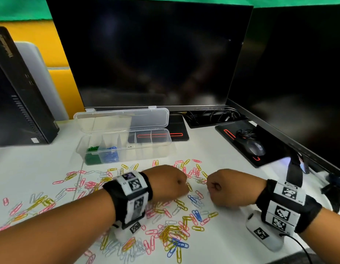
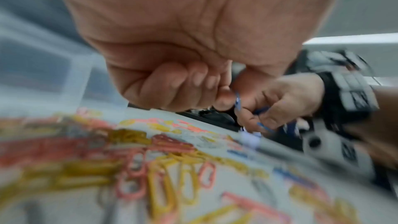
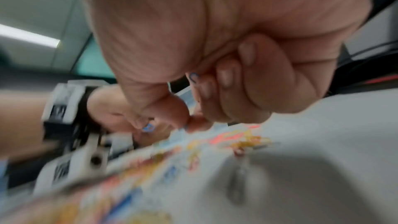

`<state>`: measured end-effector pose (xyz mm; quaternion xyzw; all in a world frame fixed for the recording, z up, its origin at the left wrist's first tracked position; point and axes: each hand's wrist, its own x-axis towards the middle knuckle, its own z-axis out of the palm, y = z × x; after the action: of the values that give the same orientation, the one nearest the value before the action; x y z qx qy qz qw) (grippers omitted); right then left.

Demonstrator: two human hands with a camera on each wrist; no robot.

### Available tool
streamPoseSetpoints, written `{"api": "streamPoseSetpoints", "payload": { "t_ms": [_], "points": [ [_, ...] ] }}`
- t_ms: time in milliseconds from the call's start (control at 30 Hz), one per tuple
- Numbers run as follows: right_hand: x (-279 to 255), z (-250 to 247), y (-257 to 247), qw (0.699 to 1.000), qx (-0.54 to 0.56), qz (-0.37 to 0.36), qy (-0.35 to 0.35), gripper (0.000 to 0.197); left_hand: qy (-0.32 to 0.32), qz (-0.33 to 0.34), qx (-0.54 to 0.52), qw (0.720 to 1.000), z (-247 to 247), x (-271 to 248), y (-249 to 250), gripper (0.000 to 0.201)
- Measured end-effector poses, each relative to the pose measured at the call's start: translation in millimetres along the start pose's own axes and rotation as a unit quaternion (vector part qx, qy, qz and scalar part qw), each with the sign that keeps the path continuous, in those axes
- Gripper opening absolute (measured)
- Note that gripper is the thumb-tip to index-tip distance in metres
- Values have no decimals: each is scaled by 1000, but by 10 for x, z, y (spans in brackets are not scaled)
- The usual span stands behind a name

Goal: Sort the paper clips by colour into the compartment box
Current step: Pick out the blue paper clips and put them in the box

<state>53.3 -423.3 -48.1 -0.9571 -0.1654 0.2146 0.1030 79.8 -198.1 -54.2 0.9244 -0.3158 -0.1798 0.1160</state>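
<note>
White desk surface (image 1: 232,242) carries a wide scatter of paper clips (image 1: 171,233) in pink, yellow, white and a few blue. At its far edge stands a clear compartment box (image 1: 165,149) with its lid tipped back; the leftmost compartment holds green clips (image 1: 92,149), the next one blue clips (image 1: 111,152), and the others look bare. Behind it rise a dark monitor (image 1: 152,54) and a second screen to the right, with a black computer tower (image 1: 18,103) at left, a mouse (image 1: 256,147) on a black pad, and yellow and green wall panels.

Both hands hover low over the scatter as fists. The left hand (image 1: 165,182) pinches a blue clip (image 2: 237,102) at its fingertips; the right hand (image 1: 225,188) curls round blue clips (image 2: 261,110) too.
</note>
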Motion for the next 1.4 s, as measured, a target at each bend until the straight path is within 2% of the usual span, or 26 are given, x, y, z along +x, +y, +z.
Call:
{"api": "streamPoseSetpoints", "payload": {
  "t_ms": [33, 67, 100, 133, 167, 200, 233, 267, 300, 367, 433, 467, 500, 633, 733, 833, 900, 967, 1000, 1033, 1100, 1167, 1200, 1233, 1300, 1400],
  "points": [
    [11, -42, 23, 998, 59, -6, -17, 17, 14, -37, -103, 994, -16, 1, -41, 48],
    [9, -68, 51, 980, 193, -16, -45, 13, 25, -78, -215, 973, -49, 10, -90, 46],
    [8, -78, 104, 916, 395, -19, -64, 9, 37, -119, -317, 940, -104, 18, -131, 36],
    [7, -89, 149, 804, 588, -23, -89, 9, 49, -128, -381, 914, -132, 15, -172, 30],
    [-1, -94, 183, 701, 703, -41, -108, 12, 56, -154, -465, 870, -155, 9, -214, 31],
    [-7, -89, 208, 638, 760, -55, -113, 13, 50, -150, -526, 836, -181, 2, -252, 33],
    [-12, -86, 210, 611, 782, -59, -111, 12, 50, -141, -566, 811, -182, 2, -289, 33],
    [-3, -91, 186, 613, 782, -53, -102, 12, 49, -127, -591, 795, -187, 2, -306, 31],
    [-6, -93, 147, 640, 763, -37, -83, 11, 44, -109, -612, 782, -193, -5, -299, 27],
    [-8, -75, 53, 758, 651, -3, -42, 9, 25, -87, -647, 757, -182, 1, -269, 18],
    [-63, -52, -85, 900, 435, -10, -15, 9, 6, -80, -668, 740, -157, 14, -226, 14],
    [-87, -43, -161, 947, 318, -32, -6, 7, -6, -83, -670, 738, -138, 23, -208, 13],
    [-95, -20, -218, 974, 220, -58, -5, 8, -17, -86, -673, 734, -124, 31, -197, 15],
    [-89, 85, -362, 994, 41, -99, -28, 25, -11, -109, -688, 718, -113, 81, -171, 21],
    [-16, 153, -345, 995, 17, -96, -31, 23, 32, -126, -729, 672, -132, 93, -171, 32],
    [39, 158, -323, 994, 17, -92, -48, 15, 64, -81, -759, 643, -145, 76, -191, 40],
    [36, 111, -268, 991, 67, -98, -62, 15, 72, -61, -750, 654, -179, 56, -183, 38],
    [20, 35, -163, 971, 208, -93, -73, 14, 65, -64, -729, 679, -191, 55, -180, 24],
    [7, -3, -90, 940, 320, -84, -85, 13, 55, -67, -715, 694, -182, 59, -182, 19],
    [-6, -31, -7, 887, 446, -75, -99, 12, 46, -67, -693, 716, -153, 76, -196, 18],
    [-20, -57, 148, 770, 624, -65, -112, 14, 25, -64, -594, 802, -93, 112, -191, 15],
    [-35, -47, 235, 715, 689, -70, -96, 21, 3, -41, -395, 918, -65, 124, -119, 9],
    [-42, -38, 259, 698, 708, -69, -86, 26, -3, -20, -270, 963, -54, 123, -66, 6],
    [-44, -26, 282, 686, 721, -62, -73, 31, -4, 9, -145, 989, -38, 117, -8, 9],
    [-48, -5, 306, 676, 733, -45, -60, 36, 6, 54, 57, 997, -1, 104, 99, 19],
    [-35, 26, 329, 671, 738, -33, -56, 37, 17, 95, 162, 982, 47, 101, 183, 23]
  ]
}}
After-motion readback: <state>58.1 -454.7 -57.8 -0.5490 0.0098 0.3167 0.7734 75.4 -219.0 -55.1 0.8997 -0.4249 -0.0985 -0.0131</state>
